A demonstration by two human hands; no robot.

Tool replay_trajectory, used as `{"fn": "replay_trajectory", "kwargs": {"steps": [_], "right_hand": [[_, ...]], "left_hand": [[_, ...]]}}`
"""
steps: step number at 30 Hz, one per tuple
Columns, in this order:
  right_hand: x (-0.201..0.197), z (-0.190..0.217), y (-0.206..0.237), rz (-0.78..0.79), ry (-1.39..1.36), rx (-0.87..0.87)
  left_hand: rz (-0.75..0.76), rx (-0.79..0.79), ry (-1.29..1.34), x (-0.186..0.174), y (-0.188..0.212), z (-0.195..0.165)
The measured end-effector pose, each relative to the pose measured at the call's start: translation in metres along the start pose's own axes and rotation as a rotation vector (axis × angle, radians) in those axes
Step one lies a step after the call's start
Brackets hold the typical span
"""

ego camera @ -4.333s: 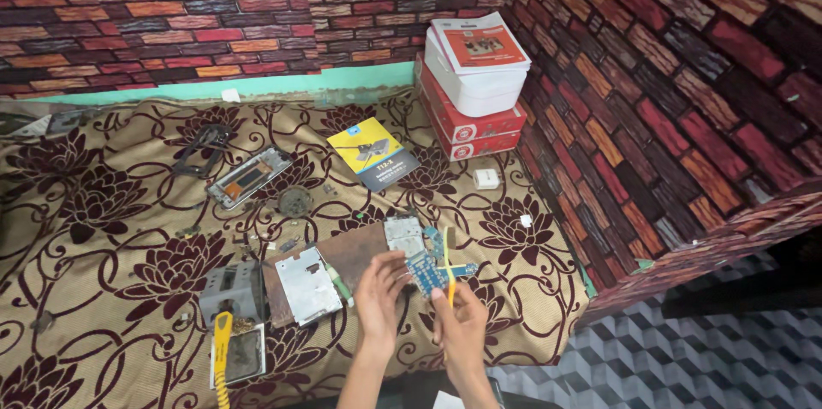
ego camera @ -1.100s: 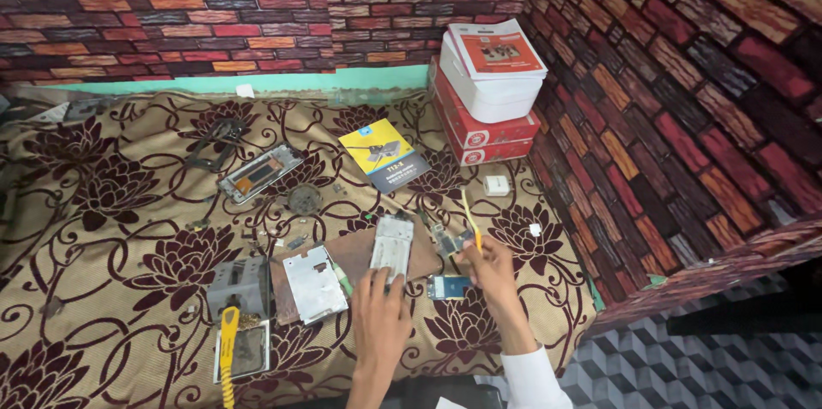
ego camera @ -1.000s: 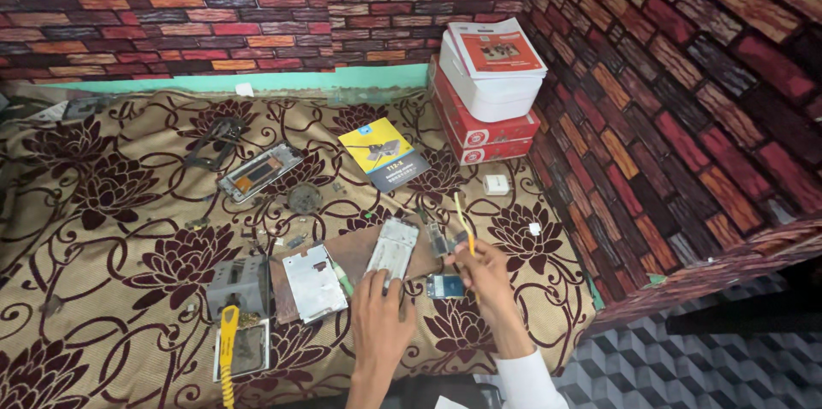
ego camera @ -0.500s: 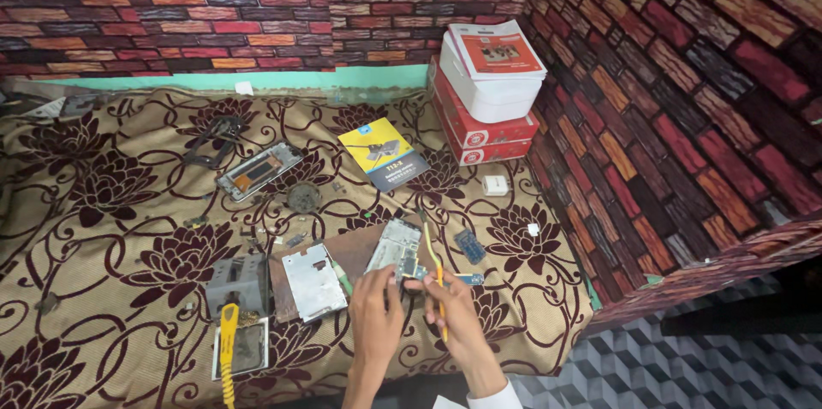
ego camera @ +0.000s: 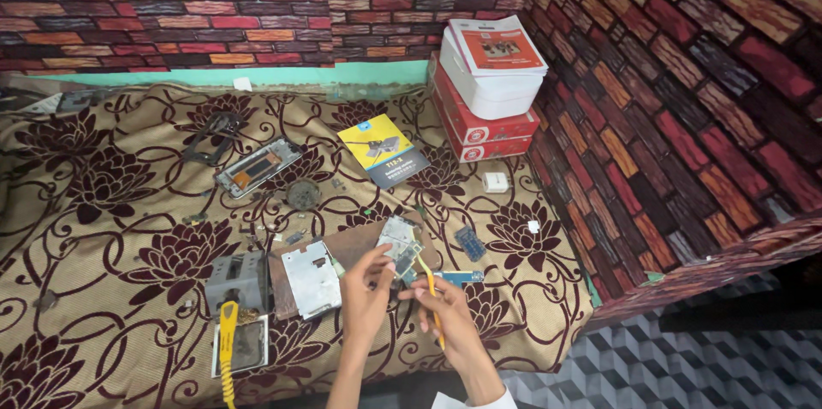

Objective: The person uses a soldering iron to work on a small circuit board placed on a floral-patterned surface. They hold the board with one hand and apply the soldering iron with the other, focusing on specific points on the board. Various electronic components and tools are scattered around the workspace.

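The left hand (ego camera: 364, 289) pinches a small circuit board (ego camera: 399, 242) in its fingers. The right hand (ego camera: 445, 310) grips a yellow tool (ego camera: 430, 289) touching the board.

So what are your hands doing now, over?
Left hand pinching small circuit board. Right hand gripping yellow tool at board. Nothing in between.

A yellow-and-black booklet (ego camera: 383, 149) lies on the flowered cloth (ego camera: 111, 203), near stacked red and white boxes (ego camera: 484, 92).
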State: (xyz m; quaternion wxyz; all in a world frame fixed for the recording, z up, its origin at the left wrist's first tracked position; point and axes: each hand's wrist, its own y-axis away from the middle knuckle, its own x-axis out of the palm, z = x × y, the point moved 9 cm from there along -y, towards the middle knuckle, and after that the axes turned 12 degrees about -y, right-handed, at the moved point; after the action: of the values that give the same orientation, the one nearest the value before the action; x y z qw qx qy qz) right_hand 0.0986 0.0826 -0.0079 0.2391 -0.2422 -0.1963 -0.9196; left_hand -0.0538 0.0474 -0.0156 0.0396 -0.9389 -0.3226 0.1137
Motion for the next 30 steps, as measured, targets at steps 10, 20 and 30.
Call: {"fn": "replay_trajectory", "kwargs": {"steps": [10,20,30], "right_hand": [[-0.030,0.007,0.004,-0.070,0.016,-0.053],[-0.040,0.007,0.007,-0.087,-0.011,-0.077],[-0.051,0.012,0.007,-0.143,0.028,-0.109]], "left_hand": [[-0.173,0.112,-0.324,-0.019,0.004,-0.033],[-0.036,0.609,-0.620,0.008,0.029,-0.047],[-0.169,0.491,-0.771,0.007,0.037,-0.056]]}}
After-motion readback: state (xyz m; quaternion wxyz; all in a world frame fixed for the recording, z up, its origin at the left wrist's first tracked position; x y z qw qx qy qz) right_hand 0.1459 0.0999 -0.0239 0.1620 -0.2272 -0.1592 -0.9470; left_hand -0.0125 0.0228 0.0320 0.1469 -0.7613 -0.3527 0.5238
